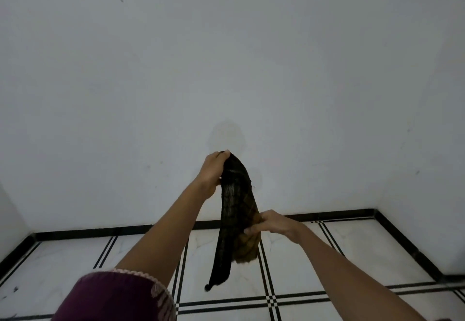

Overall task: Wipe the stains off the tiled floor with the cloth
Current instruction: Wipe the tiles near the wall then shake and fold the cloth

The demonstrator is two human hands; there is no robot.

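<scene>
A dark, loosely woven cloth [235, 202] with a brownish part near its lower end hangs in the air in front of the white wall. My left hand [214, 169] grips its top end, raised high. My right hand [270, 224] grips the cloth lower down, about two thirds along its length. A thin tail of the cloth dangles below, well above the floor. The white tiled floor [63, 270] with black double lines lies beneath. A few small dark stains [15, 289] show on the tile at the far left.
A white wall [226, 56] fills most of the view, with a black skirting strip [100, 230] at its foot. Side walls close in at the left and right, forming an alcove. A maroon sleeve [113, 298] covers my left upper arm.
</scene>
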